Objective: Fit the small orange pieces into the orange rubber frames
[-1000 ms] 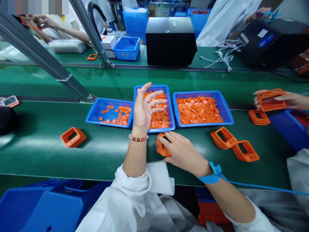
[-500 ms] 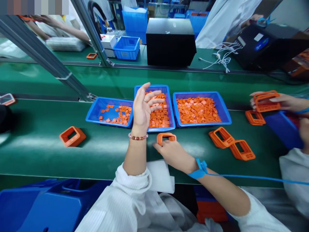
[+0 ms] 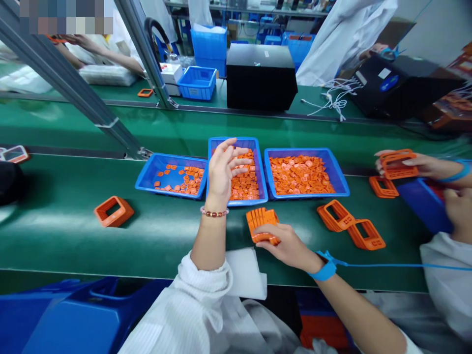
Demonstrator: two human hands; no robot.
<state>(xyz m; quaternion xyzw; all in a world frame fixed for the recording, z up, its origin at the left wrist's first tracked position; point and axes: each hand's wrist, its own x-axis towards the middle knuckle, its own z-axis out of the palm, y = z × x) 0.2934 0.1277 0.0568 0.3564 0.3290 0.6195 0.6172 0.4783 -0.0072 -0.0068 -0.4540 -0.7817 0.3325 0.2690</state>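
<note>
My right hand point(image 3: 285, 244), with a blue strap at its wrist, grips a stack of orange plastic frames point(image 3: 262, 223), tilted up above the green bench. My left hand point(image 3: 224, 169) is raised with its fingers spread and holds nothing. Behind it is the middle blue tray point(image 3: 262, 184), full of small orange pieces and partly covered by the hand. The left blue tray point(image 3: 147, 172) holds fewer pieces, and the right blue tray point(image 3: 341, 179) is heaped with them. Just below the held stack lies a white pad point(image 3: 245, 270).
Another stack of orange frames point(image 3: 114, 212) sits at left. Two more, a nearer stack point(image 3: 367, 235) and one touching it point(image 3: 335, 216), lie at right. Beyond them a co-worker's hand point(image 3: 429, 167) holds an orange frame. A metal post point(image 3: 106, 120) slants down to the bench; a black box point(image 3: 261, 81) stands behind.
My right hand has lifted and turned the stack of orange frames, so its layered side now shows. The left hand stays raised and spread. The whole view has shifted slightly.
</note>
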